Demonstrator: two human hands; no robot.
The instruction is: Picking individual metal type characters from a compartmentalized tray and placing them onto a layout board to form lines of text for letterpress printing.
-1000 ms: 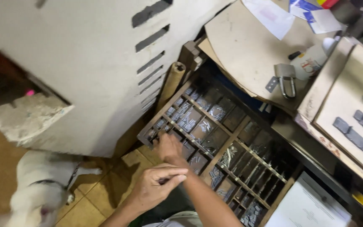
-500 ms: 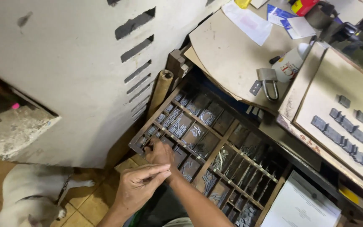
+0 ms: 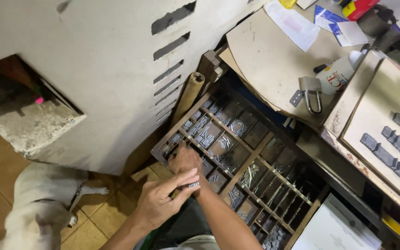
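A wooden type case (image 3: pixel 255 153) with several compartments of small grey metal type pieces lies slanted below me. My right hand (image 3: pixel 185 159) reaches into a compartment at the case's near-left corner. Its fingertips are down among the pieces and hidden. My left hand (image 3: pixel 163 199) hovers just in front of it, beside the case's edge. It pinches a short row of metal type pieces (image 3: pixel 190 185) between thumb and fingers.
A white dog (image 3: pixel 38 208) stands on the tiled floor at lower left. A cardboard tube (image 3: pixel 188 95) leans by the white slotted wall (image 3: pixel 116 69). On the bench lie a padlock (image 3: pixel 311 92), a white bottle (image 3: pixel 339 74) and papers. A framed tray with dark type blocks (image 3: pixel 394 148) sits at right.
My right hand shifted a little among the near-left compartments. My left hand stays next to it with the row of type. The view has drifted slightly.
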